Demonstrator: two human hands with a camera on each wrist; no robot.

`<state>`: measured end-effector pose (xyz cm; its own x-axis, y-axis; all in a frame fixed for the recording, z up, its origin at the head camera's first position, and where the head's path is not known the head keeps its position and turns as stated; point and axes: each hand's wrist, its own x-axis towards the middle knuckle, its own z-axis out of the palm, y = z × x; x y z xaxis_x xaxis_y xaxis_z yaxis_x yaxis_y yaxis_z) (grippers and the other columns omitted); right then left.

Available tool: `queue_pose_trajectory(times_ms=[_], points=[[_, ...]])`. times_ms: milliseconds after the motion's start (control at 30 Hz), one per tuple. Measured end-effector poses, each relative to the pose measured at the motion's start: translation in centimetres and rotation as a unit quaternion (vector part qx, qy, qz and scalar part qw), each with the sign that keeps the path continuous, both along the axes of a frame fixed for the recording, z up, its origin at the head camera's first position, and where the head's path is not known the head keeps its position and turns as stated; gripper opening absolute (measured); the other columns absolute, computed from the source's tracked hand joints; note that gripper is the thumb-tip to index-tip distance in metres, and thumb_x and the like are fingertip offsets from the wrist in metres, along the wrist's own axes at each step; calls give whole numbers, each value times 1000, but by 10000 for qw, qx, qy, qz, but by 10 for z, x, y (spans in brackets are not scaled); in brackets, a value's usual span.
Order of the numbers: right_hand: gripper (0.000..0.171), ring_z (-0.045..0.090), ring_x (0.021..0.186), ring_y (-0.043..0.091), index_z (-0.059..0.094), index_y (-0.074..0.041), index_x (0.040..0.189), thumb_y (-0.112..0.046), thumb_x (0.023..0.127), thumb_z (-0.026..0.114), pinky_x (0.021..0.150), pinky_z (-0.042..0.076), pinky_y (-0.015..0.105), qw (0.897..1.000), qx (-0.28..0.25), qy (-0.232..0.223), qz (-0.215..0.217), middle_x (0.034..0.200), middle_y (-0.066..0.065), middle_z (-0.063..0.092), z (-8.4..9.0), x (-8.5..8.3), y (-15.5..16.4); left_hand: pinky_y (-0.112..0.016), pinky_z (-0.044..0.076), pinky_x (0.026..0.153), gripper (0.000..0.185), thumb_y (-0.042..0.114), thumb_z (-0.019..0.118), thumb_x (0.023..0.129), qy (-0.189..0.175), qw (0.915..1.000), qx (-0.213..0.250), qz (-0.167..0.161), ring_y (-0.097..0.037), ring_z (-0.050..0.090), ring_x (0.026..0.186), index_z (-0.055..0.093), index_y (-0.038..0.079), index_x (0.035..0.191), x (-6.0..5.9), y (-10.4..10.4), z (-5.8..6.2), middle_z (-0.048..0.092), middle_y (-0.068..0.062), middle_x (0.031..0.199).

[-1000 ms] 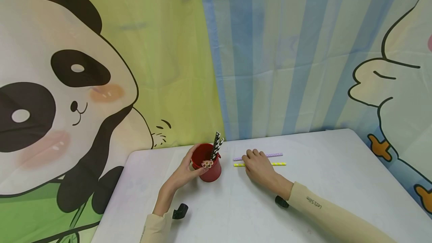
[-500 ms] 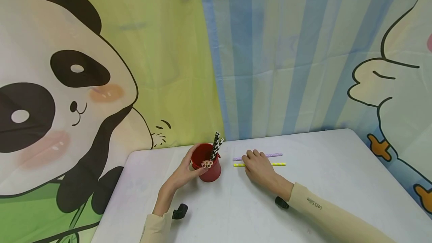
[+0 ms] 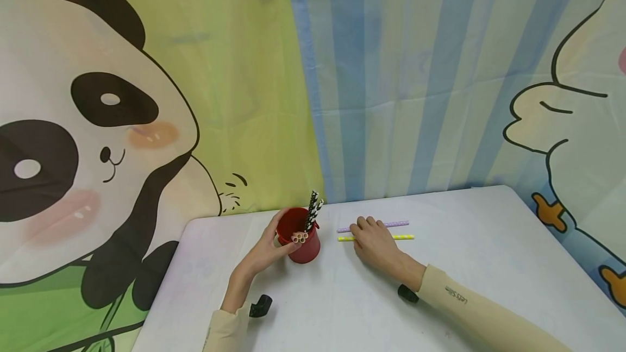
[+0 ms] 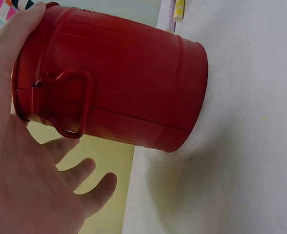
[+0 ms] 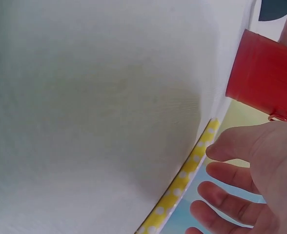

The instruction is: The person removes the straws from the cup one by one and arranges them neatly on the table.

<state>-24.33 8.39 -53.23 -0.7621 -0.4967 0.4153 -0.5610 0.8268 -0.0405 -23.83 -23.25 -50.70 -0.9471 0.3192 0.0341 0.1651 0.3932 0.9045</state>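
Here, ribbed red cup [image 4: 124,87], wire handle, straws inside.

We see a red cup [image 3: 304,246] holding black-and-white striped straws [image 3: 313,209] and plain tan ones [image 3: 300,237]. On the white table [image 3: 489,265] lie a yellow straw [image 3: 403,237] (white-dotted) and a lilac straw [image 3: 397,224].

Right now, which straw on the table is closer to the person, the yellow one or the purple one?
The yellow dotted straw. It lies on the near side, just in front of the purple straw, and the right hand rests across both.
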Motion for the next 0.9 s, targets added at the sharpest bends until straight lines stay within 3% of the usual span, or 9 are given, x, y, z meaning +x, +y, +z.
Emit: queue_pose_trajectory(times_ms=[167,400,567,767,900], points=[[16,51,75,22,61,-13,90,-14,82,74,62,40,32,10000,-50,52,-5,84,2,56,2,2,0,-69,18,119,89,19,78,88,-39,10000,-15,41,-30,29,148,23,29,158,2,2,3,37,-3,157],[16,52,75,21,62,-13,92,-13,81,74,62,40,31,9997,-231,-5,45,86,1,57,4,4,1,-70,18,118,86,17,77,88,-119,9999,82,-49,-33,30,147,26,25,157,15,8,29,37,-7,157],[22,54,76,21,65,-12,97,-14,79,78,63,42,31,9989,-459,35,102,89,2,60,5,3,2,-70,17,119,86,15,76,88,-162,9998,102,-52,-33,28,149,25,25,157,16,8,31,36,-7,157],[23,56,75,20,68,-11,100,-14,80,79,61,44,29,9948,-950,-304,220,89,2,62,10,2,2,-69,16,119,87,18,77,89,-113,9999,59,-15,-31,27,149,24,30,157,12,7,21,35,-5,158],[20,56,75,21,68,-10,98,-13,81,78,63,48,32,9892,-1313,-590,268,90,6,65,14,3,-2,-69,16,119,87,16,77,89,-121,9998,127,-3,-32,27,149,24,24,158,14,9,24,35,-6,157]])
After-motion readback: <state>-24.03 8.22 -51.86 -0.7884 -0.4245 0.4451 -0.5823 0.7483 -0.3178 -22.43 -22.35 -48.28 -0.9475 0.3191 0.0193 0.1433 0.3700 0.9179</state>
